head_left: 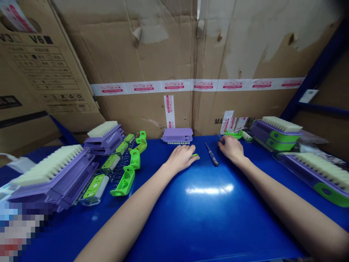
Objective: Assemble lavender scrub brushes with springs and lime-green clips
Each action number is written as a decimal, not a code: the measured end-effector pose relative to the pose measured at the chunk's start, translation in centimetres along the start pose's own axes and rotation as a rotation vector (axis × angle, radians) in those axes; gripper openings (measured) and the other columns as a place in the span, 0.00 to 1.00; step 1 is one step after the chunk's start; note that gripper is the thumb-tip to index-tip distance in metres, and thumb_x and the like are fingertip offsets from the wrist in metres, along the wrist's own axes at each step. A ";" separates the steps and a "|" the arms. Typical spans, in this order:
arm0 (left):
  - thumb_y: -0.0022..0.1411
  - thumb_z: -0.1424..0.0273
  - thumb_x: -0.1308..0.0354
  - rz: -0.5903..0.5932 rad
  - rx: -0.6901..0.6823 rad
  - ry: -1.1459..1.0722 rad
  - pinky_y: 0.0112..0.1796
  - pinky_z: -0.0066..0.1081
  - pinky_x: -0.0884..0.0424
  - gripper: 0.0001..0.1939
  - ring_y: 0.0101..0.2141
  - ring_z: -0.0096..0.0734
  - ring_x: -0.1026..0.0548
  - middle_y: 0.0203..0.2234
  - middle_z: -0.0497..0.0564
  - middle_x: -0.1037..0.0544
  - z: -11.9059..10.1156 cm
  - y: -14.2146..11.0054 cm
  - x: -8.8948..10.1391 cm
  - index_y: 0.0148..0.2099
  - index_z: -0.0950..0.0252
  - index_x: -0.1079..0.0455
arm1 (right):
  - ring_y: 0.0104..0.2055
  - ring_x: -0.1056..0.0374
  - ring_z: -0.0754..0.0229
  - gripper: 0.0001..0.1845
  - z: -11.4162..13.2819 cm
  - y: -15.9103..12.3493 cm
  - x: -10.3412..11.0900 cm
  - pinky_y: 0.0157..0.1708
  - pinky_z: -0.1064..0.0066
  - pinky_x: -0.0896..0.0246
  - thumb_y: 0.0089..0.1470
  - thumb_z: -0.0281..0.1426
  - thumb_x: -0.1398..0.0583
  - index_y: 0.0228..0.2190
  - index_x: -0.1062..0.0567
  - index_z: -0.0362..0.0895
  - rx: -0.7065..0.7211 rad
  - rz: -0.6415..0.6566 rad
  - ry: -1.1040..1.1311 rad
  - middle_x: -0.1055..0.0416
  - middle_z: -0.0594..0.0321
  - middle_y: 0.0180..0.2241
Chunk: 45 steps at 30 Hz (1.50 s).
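My left hand (pixel 181 158) is closed around a small green piece (pixel 195 155), whose end shows between thumb and fingers. Just behind it a purple brush body (pixel 177 134) rests bristles down against the cardboard. My right hand (pixel 231 147) has its fingers curled together low over the table; whatever is between them is hidden. Right behind those fingers lie a curved green part (pixel 234 134) and a bit of metal spring (pixel 219 136). Between my hands is a small screwdriver (pixel 212 157), its tip pointing away from me.
On the left stand stacked purple brush bodies (pixel 62 182), clear cases with green tops (pixel 95 187), springs (pixel 120 163) and green handle parts (pixel 125 182). Purple-and-green brushes (pixel 280 136) are piled at the right. Cardboard (pixel 152 109) walls off the back of the blue table (pixel 207 225).
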State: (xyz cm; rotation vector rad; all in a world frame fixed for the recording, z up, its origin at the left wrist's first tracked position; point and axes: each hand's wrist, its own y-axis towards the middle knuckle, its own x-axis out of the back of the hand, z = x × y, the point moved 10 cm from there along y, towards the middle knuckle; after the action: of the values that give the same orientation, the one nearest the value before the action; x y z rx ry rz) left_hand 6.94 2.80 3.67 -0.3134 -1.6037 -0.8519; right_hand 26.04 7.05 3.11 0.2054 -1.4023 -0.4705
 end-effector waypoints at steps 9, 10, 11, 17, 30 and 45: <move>0.64 0.54 0.54 0.102 0.065 0.001 0.31 0.33 0.34 0.18 0.33 0.44 0.23 0.30 0.56 0.23 0.3 0.0 -1.2 0.39 0.63 0.33 | 0.41 0.31 0.42 0.17 -0.6 -0.5 -0.4 0.34 0.58 0.38 0.53 0.34 0.47 0.41 0.30 0.36 -0.158 0.115 0.004 0.29 0.41 0.40; 0.64 0.56 0.55 0.088 0.085 -0.013 0.31 0.32 0.34 0.17 0.33 0.43 0.23 0.30 0.55 0.23 0.5 0.0 -1.1 0.39 0.63 0.33 | 0.41 0.31 0.43 0.16 -0.6 -0.4 -0.3 0.35 0.58 0.37 0.53 0.33 0.47 0.40 0.29 0.37 -0.154 0.102 0.049 0.29 0.42 0.39; 0.65 0.57 0.56 0.071 0.116 -0.032 0.31 0.32 0.35 0.16 0.33 0.42 0.23 0.30 0.55 0.23 0.7 -0.1 -1.0 0.39 0.62 0.33 | 0.41 0.31 0.45 0.15 -0.5 -0.3 0.1 0.36 0.58 0.37 0.52 0.32 0.47 0.40 0.28 0.38 -0.136 0.060 0.106 0.29 0.44 0.39; 0.65 0.62 0.57 -0.026 0.326 -0.157 0.28 0.29 0.39 0.14 0.31 0.37 0.24 0.28 0.51 0.23 2.6 -0.5 -0.6 0.37 0.61 0.33 | 0.40 0.33 0.52 0.13 3.4 -1.8 6.2 0.42 0.59 0.37 0.53 0.29 0.48 0.41 0.29 0.42 0.210 -0.449 0.537 0.30 0.52 0.36; 0.62 0.60 0.54 -0.242 0.550 -0.473 0.25 0.27 0.47 0.14 0.21 0.28 0.34 0.16 0.44 0.31 5.5 -1.2 -0.5 0.32 0.61 0.33 | 0.27 0.34 0.62 0.03 8.0 -4.1 3.4 0.31 0.65 0.33 0.49 0.26 0.45 0.29 0.34 0.44 0.278 -0.313 0.860 0.38 0.59 0.35; 0.61 0.61 0.51 -0.281 0.528 -0.556 0.24 0.26 0.50 0.12 0.18 0.25 0.39 0.14 0.42 0.36 5.5 -1.2 -0.4 0.28 0.61 0.35 | 0.27 0.32 0.59 0.18 6.9 -2.8 1.2 0.29 0.70 0.40 0.46 0.30 0.45 0.41 0.40 0.44 0.131 -0.139 0.863 0.30 0.64 0.25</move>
State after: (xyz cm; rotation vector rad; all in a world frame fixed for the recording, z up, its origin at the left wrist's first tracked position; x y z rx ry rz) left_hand 2.26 5.79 2.89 0.0673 -2.3616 -0.5333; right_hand 18.83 4.96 4.24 0.5427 -0.5719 -0.3372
